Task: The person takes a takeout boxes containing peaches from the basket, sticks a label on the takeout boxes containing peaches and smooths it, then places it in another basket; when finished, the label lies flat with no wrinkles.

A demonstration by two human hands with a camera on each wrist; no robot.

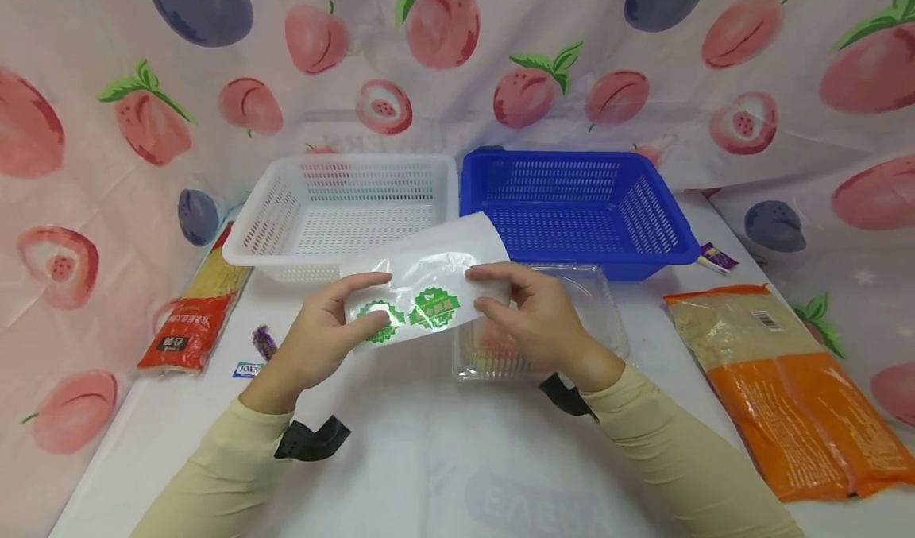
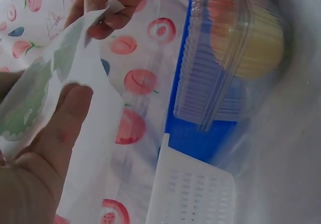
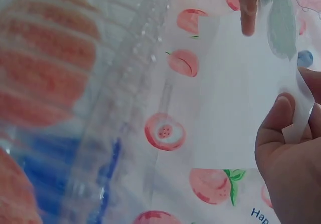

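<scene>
A white sheet (image 1: pixel 446 256) bearing two round green stickers (image 1: pixel 434 307) is held up over the table between both hands. My left hand (image 1: pixel 314 343) grips its left end, the thumb lying over one sticker. At the right end, my right hand (image 1: pixel 539 315) pinches the sheet between thumb and fingers; the right wrist view shows the paper's edge curling at that thumb (image 3: pixel 282 111). Below the right hand sits a clear plastic box (image 1: pixel 604 315), partly covered by it. Through the box's wall, reddish and yellowish rounded items (image 2: pixel 256 43) show in the left wrist view.
Behind the sheet stand a white basket (image 1: pixel 239 240) and a blue basket (image 1: pixel 679 244), side by side. A red noodle-like packet (image 1: pixel 189 319) and small wrapped sweets (image 1: pixel 263 341) lie left. To the right are a large orange bag (image 1: pixel 793 395) and a small purple packet (image 1: pixel 717 257).
</scene>
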